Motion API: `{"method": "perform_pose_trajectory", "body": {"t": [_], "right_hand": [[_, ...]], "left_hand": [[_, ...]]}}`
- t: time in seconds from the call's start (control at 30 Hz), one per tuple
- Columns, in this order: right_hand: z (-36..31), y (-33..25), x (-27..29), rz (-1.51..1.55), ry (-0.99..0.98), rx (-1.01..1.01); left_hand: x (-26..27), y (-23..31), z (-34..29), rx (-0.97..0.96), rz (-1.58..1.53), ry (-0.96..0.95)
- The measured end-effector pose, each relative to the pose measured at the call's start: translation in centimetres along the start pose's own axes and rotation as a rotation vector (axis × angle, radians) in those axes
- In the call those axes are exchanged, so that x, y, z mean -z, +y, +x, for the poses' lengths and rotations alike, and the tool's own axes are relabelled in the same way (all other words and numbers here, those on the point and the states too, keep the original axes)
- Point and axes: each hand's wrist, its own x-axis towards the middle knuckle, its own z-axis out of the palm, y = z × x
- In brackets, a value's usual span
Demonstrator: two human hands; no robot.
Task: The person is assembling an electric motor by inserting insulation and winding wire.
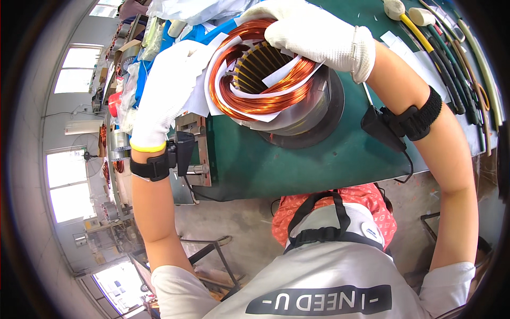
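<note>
A motor stator [297,125] stands upright on a dark round base on the green table. Its thick copper winding [249,106] bulges around the top, with white insulating paper [281,74] between the coils and yellowish strips lining the bore. My right hand [319,40], in a white knitted glove, grips the winding's far right side, thumb on the inner edge and fingers stretching behind. At the left side, my gloved left hand [172,80] lies against white paper [196,98] beside the winding; its fingers blend into the paper and are partly hidden.
Mallets [419,17] and long rods lie at the right of the green table [239,170]. A metal fixture [194,151] stands near my left wrist. Plastic bags [196,9] and blue material fill the far left. Cables hang from the black devices strapped to both wrists.
</note>
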Motion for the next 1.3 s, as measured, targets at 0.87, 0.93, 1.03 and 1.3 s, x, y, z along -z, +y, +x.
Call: {"method": "perform_pose_trajectory", "body": {"t": [0.87,0.93,1.03,1.3], "right_hand": [[-0.2,0.5,-0.5,-0.006,0.010,-0.056],[-0.3,0.5,-0.4,-0.017,0.004,-0.042],[-0.2,0.5,-0.4,-0.067,0.041,-0.006],[0.2,0.2,-0.2,-0.161,0.041,-0.074]], "left_hand": [[0.8,0.8,0.7,0.036,0.023,-0.039],[0.3,0.0,0.1,0.081,-0.019,-0.005],[-2.0,-1.2,-1.6,0.073,-0.184,0.176],[-2.4,-1.0,-0.9,0.027,-0.031,0.259]]}}
